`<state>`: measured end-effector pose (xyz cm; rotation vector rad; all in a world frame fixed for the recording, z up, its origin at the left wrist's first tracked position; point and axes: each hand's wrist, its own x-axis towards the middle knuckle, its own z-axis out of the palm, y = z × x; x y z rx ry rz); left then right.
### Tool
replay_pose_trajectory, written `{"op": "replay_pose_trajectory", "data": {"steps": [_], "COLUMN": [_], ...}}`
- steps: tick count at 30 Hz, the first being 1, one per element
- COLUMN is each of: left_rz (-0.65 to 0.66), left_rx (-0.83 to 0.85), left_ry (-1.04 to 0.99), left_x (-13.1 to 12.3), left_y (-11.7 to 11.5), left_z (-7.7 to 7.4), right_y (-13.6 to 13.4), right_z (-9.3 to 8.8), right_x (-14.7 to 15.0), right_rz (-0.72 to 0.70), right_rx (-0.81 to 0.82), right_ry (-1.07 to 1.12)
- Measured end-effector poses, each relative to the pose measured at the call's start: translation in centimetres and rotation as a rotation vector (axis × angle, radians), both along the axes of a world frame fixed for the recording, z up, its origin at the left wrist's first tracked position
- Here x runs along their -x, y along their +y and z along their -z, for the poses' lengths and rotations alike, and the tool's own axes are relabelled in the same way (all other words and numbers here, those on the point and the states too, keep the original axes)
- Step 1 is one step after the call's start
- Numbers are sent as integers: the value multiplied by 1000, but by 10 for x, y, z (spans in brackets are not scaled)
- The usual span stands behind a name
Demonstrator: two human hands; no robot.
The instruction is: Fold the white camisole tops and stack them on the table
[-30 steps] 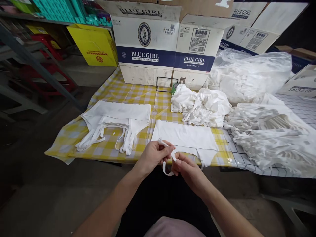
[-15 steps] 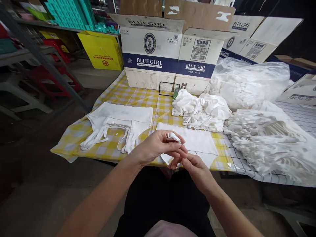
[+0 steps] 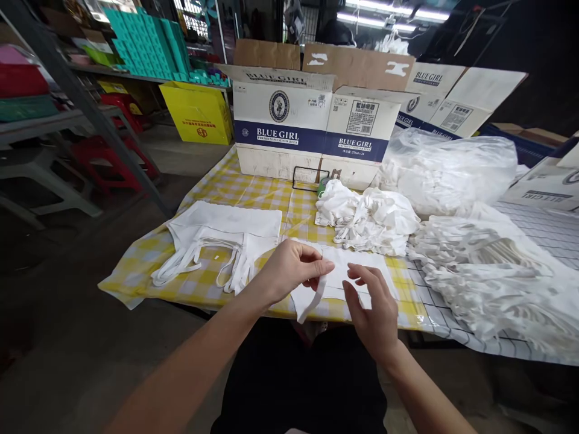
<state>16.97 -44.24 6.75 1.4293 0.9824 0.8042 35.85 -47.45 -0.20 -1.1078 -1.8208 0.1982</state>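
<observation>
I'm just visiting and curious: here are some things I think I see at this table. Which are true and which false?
1. The left hand pinches a white strap of the flat white garment at the table's near edge. True.
2. The right hand grips a pair of scissors. False: it holds nothing; its open fingers hover just over the garment.
3. A stack of flat white garments lies on the yellow checked tablecloth, left of the hands. True.
4. The cardboard boxes behind read "RED BOY". False: they read "BLUE GIRL".
5. The clear plastic bag at the right is full of green bottles. False: it holds white fabric pieces.
</observation>
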Motion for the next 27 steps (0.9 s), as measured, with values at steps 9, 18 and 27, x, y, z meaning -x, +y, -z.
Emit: {"op": "replay_pose_trajectory", "data": {"steps": [9, 18, 27], "left_rz": [67, -51, 272], "left_rx": [101, -317, -868], "left_ry": [-7, 409, 861], "left_x": [-11, 11, 3], "left_y": [-12, 14, 46], "left_z": [16, 79, 135], "right_y": [23, 22, 44], "right_z": [10, 20, 66], "right_x": [8, 4, 4], "right_rz": [-13, -32, -126], "right_rx": [-258, 352, 799], "right_ry": [-326, 43, 284]}}
